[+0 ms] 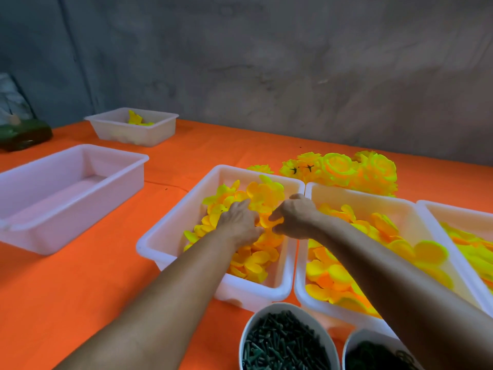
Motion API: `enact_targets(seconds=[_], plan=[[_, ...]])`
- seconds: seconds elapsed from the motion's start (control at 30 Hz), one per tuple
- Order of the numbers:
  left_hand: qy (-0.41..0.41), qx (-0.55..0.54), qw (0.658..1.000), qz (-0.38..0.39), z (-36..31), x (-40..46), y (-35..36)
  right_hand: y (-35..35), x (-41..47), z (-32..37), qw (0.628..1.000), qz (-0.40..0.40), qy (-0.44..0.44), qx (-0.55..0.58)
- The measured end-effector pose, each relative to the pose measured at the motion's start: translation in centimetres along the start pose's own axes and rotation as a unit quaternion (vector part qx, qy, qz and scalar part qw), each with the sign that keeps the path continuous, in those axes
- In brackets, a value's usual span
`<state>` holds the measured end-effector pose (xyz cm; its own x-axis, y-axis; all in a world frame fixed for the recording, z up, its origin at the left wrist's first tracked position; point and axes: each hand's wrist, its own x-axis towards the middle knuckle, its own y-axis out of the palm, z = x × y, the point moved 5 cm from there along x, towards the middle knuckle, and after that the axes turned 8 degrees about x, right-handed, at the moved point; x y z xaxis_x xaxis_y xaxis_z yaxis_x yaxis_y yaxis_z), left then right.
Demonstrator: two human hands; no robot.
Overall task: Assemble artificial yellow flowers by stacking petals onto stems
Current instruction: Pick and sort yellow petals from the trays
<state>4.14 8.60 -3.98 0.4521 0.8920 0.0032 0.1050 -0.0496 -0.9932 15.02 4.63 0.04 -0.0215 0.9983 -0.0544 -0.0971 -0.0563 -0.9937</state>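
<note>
Both my hands reach into a white bin (170,231) filled with small yellow petals (256,257). My left hand (240,222) lies on the petal pile with its fingers stretched forward. My right hand (296,217) pinches a yellow petal (274,221) between thumb and fingers above the pile. A second white bin (314,292) to the right holds larger yellow petals (333,279). A white bowl (249,332) of dark green stems (282,343) stands at the front edge. Finished yellow flowers (344,169) lie in a heap behind the bins.
An empty white bin (26,222) sits at the left on the orange table (93,289). A smaller bin (133,134) with a few yellow petals stands at the back. A third petal bin (453,214) and a second bowl (354,340) with dark pieces are at the right.
</note>
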Motion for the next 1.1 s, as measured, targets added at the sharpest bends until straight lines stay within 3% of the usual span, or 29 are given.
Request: enact_targets(seconds=[0.17, 0.3, 0.4, 0.57, 0.77, 0.97, 1.1], plan=[[-0.023, -0.039, 0.998, 0.051, 0.4, 0.3, 0.8, 0.4, -0.1, -0.4, 0.998, -0.047, 0.003, 0.038], [-0.049, -0.074, 0.996, 0.009, 0.6, 0.1, 0.2, -0.1, -1.1, -1.0, 0.973, -0.138, 0.019, 0.184], [-0.075, -0.116, 0.988, -0.075, 0.9, -0.1, -1.3, -0.3, -1.9, -1.5, 0.936, -0.194, 0.034, 0.293], [-0.065, -0.280, 0.932, -0.219, 0.9, -1.2, -3.5, -0.6, -2.5, -2.1, 0.867, -0.278, 0.031, 0.413], [-0.051, -0.494, 0.843, -0.207, 0.9, -1.4, -3.6, -0.9, -2.6, -2.8, 0.742, -0.322, 0.010, 0.589], [-0.046, -0.581, 0.789, -0.193, 0.7, -1.6, -3.8, -0.7, -2.7, -2.8, 0.739, -0.321, 0.006, 0.593], [-0.043, -0.621, 0.766, -0.162, 0.3, -1.7, -4.1, -0.6, -2.5, -2.3, 0.785, -0.297, -0.006, 0.544]])
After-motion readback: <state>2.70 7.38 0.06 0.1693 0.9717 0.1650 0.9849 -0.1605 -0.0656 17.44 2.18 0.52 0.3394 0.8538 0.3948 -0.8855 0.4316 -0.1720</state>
